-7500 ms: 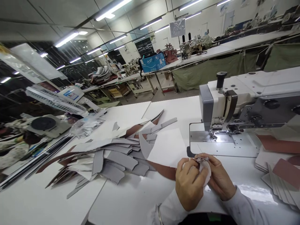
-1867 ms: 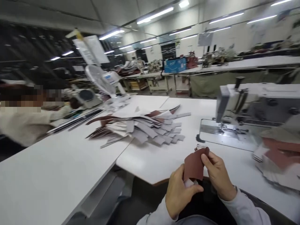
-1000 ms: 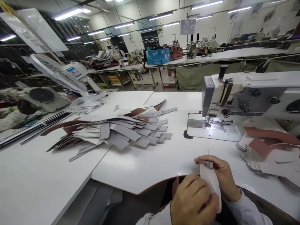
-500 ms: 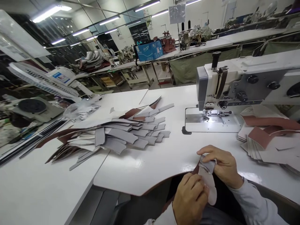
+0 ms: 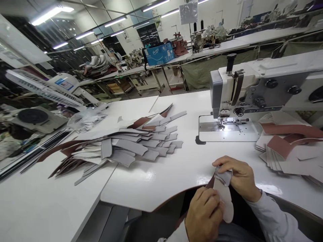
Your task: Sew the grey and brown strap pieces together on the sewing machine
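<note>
Over the near table edge I hold a cut piece of brown and off-white sheet material, with a grey padded strip at its top. My right hand pinches the grey strip between thumb and fingers. My left hand is closed on the lower part of the piece, its fingertips hidden behind the knuckles. Beyond my hands stands a white and grey sewing machine, its needle area lit.
A spread pile of grey, white and brown cut pieces lies left of centre on the white table. Another stack sits at the right, beside the machine. A fan stands at the far left; a blue box is on a table behind.
Both hands keep their grip on the piece almost in place. The grey strip has tilted slightly, and the whole view has shifted a little.
</note>
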Available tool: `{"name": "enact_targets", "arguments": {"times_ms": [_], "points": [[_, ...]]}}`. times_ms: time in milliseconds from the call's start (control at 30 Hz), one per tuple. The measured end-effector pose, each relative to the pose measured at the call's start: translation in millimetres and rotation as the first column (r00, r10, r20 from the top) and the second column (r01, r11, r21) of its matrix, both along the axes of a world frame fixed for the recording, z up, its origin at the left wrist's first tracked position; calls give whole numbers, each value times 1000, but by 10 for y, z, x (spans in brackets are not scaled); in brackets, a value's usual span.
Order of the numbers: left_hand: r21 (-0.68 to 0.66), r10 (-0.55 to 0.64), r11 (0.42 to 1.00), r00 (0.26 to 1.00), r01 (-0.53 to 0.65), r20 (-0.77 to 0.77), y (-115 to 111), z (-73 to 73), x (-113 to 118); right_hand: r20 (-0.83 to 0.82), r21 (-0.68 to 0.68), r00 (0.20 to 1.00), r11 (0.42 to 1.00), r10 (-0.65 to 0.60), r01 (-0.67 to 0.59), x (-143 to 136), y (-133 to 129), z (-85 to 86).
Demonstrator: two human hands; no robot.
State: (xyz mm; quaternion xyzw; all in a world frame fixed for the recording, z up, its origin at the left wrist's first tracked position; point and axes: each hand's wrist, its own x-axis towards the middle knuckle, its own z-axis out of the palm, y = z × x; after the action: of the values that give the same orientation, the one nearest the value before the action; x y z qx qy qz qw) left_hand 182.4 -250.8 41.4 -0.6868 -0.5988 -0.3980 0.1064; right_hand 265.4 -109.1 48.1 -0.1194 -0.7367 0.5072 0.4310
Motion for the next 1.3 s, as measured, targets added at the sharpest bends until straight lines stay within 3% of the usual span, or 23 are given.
{"name": "enact_targets", "arguments": {"times_ms": [100, 367, 567, 633, 700, 767, 833, 900, 967, 1033, 1300], "points": [[24, -9, 1000, 1000, 9, 26, -2, 34, 6, -6, -22, 1000, 1000, -12, 11, 1, -2, -4], [-2, -58, 998, 993, 58, 100, -9, 307, -69, -45, -106, 999, 994, -30, 25, 4, -6, 27], [23, -155, 988, 979, 153, 135, -57, 282, -99, -20, -170, 1000, 985, -21, 17, -13, -5, 22], [52, -181, 984, 947, 173, 265, -82, 296, -134, 22, -272, 1000, 962, 16, -9, -10, -1, 15], [43, -149, 988, 849, 147, 506, -96, 347, -216, 107, -423, 983, 902, 149, -91, 3, -3, 11], [-68, -4, 995, 688, 77, 725, -89, 414, -342, 150, -583, 921, 784, 360, -212, 22, -13, 12], [-199, 157, 980, 509, 28, 846, -60, 464, -481, 125, -671, 849, 674, 513, -309, 38, -28, 16], [-259, 230, 965, 344, 41, 911, -20, 470, -593, 96, -686, 828, 639, 552, -347, 45, -40, 18], [-241, 219, 967, 225, 76, 949, 16, 433, -661, 97, -675, 830, 649, 550, -351, 45, -45, 15], [-224, 208, 971, 174, 78, 962, 36, 376, -692, 107, -669, 832, 658, 545, -345, 42, -45, 7], [-207, 201, 978, 139, 30, 970, 14, 290, -740, 125, -614, 834, 702, 537, -360, 0, -65, 3]]}}
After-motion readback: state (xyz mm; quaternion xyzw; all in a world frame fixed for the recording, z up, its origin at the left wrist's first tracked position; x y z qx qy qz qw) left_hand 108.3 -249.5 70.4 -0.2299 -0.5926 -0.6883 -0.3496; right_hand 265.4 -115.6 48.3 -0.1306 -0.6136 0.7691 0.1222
